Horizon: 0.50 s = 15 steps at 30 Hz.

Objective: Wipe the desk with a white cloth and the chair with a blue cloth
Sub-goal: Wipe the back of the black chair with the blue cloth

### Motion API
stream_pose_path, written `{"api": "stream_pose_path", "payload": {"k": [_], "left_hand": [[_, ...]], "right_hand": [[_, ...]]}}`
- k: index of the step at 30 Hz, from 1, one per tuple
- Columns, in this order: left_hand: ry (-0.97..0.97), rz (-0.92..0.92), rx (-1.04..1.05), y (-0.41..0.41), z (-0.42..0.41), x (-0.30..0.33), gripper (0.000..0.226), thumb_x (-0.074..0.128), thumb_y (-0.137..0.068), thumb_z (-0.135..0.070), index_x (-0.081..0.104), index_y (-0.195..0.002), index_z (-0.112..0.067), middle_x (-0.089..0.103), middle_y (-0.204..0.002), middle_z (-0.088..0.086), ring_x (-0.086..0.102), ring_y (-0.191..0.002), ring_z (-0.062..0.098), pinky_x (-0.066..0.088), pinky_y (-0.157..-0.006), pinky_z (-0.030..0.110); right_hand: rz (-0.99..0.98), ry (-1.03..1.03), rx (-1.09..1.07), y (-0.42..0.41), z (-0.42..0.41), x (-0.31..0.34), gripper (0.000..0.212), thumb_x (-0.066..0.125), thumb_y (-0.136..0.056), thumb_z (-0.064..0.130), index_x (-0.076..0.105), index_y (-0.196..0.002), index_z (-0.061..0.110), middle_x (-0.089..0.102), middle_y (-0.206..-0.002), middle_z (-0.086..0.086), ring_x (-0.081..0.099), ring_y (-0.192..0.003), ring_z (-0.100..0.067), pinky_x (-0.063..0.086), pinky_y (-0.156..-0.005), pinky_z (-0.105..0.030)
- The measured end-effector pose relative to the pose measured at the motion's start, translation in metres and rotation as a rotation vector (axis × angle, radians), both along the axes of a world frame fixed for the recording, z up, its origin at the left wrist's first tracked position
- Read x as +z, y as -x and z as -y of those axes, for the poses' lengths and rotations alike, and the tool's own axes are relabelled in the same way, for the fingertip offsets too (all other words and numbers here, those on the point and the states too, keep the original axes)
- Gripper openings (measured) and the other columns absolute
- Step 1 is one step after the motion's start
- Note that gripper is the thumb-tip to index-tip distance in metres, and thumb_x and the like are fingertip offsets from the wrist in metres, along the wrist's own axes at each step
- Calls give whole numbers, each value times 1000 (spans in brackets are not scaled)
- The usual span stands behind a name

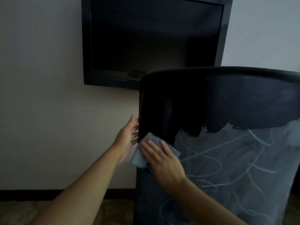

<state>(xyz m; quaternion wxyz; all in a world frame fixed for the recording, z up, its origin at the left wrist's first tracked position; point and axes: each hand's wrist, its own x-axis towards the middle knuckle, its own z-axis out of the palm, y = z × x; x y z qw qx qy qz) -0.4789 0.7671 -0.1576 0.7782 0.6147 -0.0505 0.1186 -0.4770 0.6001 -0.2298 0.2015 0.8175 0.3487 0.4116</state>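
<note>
My right hand (162, 157) is lying flat, fingers spread, pressing the blue cloth (142, 155) against the back of the chair (211, 111) near its left edge. The cloth is bunched, its zigzag edge pointing right. My left hand (129, 135) is open, fingers touching the backrest's left edge. The backrest is standing upright, long axis vertical. A dark television (154, 38) is hanging on the far wall (40, 78).

Open wall (48, 103) left of the chair back (211, 103) leaves free passage down to the floor (24, 211). The wall-mounted television (152, 39) blocks the space above; the left hand (128, 135) occupies the chair's left edge.
</note>
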Motion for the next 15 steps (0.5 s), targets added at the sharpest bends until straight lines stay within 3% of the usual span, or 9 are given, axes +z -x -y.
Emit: {"api": "stream_pose_path", "payload": {"k": [3, 7, 10, 13, 15], "left_hand": [[25, -51, -1, 0, -4, -8, 37, 36, -101, -49, 66, -107, -29, 69, -115, -2, 66, -94, 14, 49, -74, 31], [32, -91, 18, -3, -8, -23, 33, 39, -97, -59, 63, -104, -38, 67, -112, -12, 62, -102, 11, 46, -75, 29], [103, -120, 14, -4, -5, -36, 39, 32, -100, -57, 64, -101, -34, 66, -106, -11, 61, -100, 12, 44, -78, 33], [137, -189, 64, 0, -4, -61, 40, 34, -101, -49, 65, -105, -24, 68, -109, 1, 62, -100, 22, 44, -86, 38], [143, -262, 61, 8, -9, -81, 43, 36, -101, -50, 66, -107, -20, 71, -106, 5, 63, -99, 26, 45, -80, 36]], "right_hand": [[216, -279, 56, -1, -19, 91, 65, 51, -89, 31, 32, -149, 11, 26, -157, -7, 21, -146, -24, 4, -119, -50], [337, -311, 55, -10, -43, 175, 61, 34, -96, 30, 22, -151, 8, 19, -160, -10, 10, -149, -25, -7, -120, -48], [250, -210, 96, -16, -42, 138, 59, 39, -94, 26, 31, -149, 4, 27, -157, -12, 16, -148, -28, -7, -120, -48], [103, -52, 85, -15, -31, 45, 69, 46, -93, 31, 21, -152, 7, 18, -160, -12, 8, -149, -29, -10, -117, -49], [11, 23, 19, -5, -19, -17, 76, 55, -89, 35, 22, -152, 10, 20, -160, -10, 8, -148, -27, -7, -118, -49]]}}
